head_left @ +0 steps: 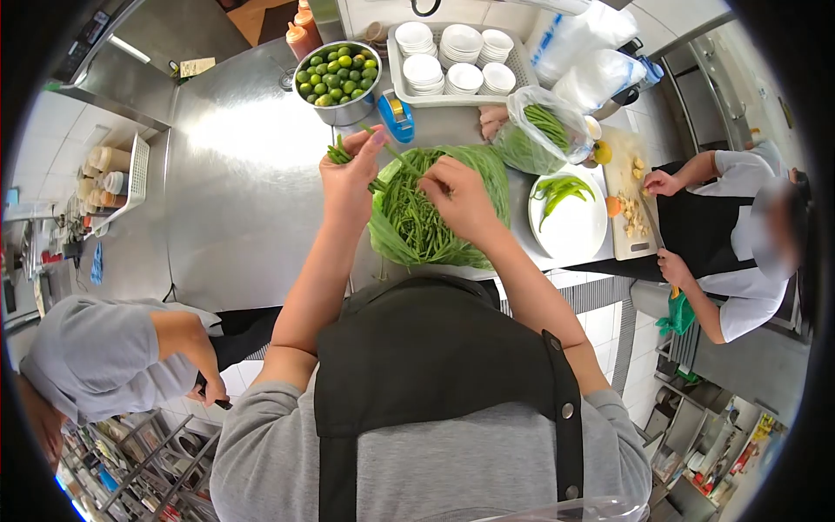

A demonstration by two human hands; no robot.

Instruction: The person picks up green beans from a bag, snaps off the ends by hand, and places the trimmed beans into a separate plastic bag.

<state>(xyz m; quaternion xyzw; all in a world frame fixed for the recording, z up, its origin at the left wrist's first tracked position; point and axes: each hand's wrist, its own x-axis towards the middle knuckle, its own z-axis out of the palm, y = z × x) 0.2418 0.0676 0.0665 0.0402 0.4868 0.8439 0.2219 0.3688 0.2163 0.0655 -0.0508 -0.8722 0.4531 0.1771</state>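
My left hand (pixel 350 174) is closed around a small bunch of green beans (pixel 338 154), their ends poking out past the fingers. One long bean (pixel 398 157) slants from near the left fingertips toward my right hand. My right hand (pixel 458 198) is closed in a pinch above the bag; whatever lies between its fingertips is too small to make out. Below both hands, an open green plastic bag (pixel 491 178) is filled with cut green beans (pixel 417 217). A few bean bits lie by the bag's near edge.
Behind the bag are a blue tape dispenser (pixel 397 118), a metal bowl (pixel 345 113) of limes and a tray (pixel 523 84) of white cups. To the right are a clear bag (pixel 522 148) of long beans, a white plate (pixel 570 230) with green peppers and a co-worker cutting on a board (pixel 623 157).
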